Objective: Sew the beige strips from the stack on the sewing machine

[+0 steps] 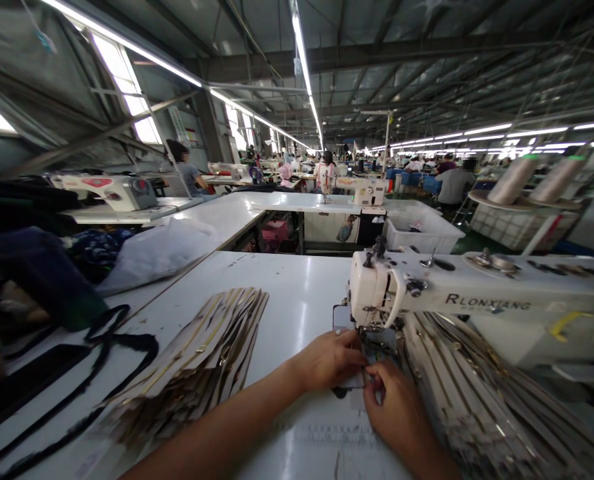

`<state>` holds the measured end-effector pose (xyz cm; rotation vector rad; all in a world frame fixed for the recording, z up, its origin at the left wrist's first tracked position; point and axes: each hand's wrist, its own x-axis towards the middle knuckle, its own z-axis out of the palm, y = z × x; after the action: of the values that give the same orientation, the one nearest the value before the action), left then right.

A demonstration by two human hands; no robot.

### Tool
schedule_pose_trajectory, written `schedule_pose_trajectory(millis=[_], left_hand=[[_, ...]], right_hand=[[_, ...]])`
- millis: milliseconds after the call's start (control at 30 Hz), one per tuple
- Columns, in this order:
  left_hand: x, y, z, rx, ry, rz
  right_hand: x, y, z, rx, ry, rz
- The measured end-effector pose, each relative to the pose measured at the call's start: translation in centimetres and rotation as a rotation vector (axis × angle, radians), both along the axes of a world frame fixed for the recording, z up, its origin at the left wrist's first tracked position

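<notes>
Both hands meet under the needle end of a white sewing machine (377,290). My left hand (329,360) lies by the needle plate with its fingers bent together over the work. Close in front of it, my right hand (391,403) pinches thumb against forefinger. What the fingers hold is mostly covered and too small to name. To the left rests a stack of beige strips with metal zippers (201,353). A second pile of similar zipper strips (471,393) spreads beneath the machine arm on the right.
Black cords (121,340) and a white plastic bag (161,253) lie on the left of the table. Two thread cones (514,180) stand at the right. A white bin (421,230) is beyond the machine. Other people sit at machines farther back.
</notes>
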<state>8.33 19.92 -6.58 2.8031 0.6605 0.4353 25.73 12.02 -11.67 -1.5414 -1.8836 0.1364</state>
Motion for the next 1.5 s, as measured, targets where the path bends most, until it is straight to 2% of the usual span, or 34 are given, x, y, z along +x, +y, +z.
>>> schedule_pose_trajectory(millis=[133,333,700,867,1100,1500], left_hand=[[-0.2,-0.3,-0.9,-0.035,-0.052,-0.010],[-0.1,-0.5,-1.1,-0.031,-0.048,-0.013],[-0.2,-0.7,-1.4,-0.014,-0.043,-0.025],[-0.1,-0.7,-1.2,0.009,-0.043,-0.008],[-0.2,-0.7,-1.4,0.044,-0.065,0.053],[-0.3,-0.5,-1.5,0.019,-0.080,0.184]], right_hand=[[0.1,0.0,-0.1,0.002,0.009,0.026],[0.4,-0.2,-0.1,-0.033,0.045,0.073],[0.1,-0.6,1.0,-0.013,-0.073,-0.005],[-0.1,-0.5,0.9,-0.038,-0.076,-0.022],[-0.3,0.0,0.4,-0.094,-0.107,-0.047],[-0.6,1.6,1.1,-0.132,-0.320,-0.064]])
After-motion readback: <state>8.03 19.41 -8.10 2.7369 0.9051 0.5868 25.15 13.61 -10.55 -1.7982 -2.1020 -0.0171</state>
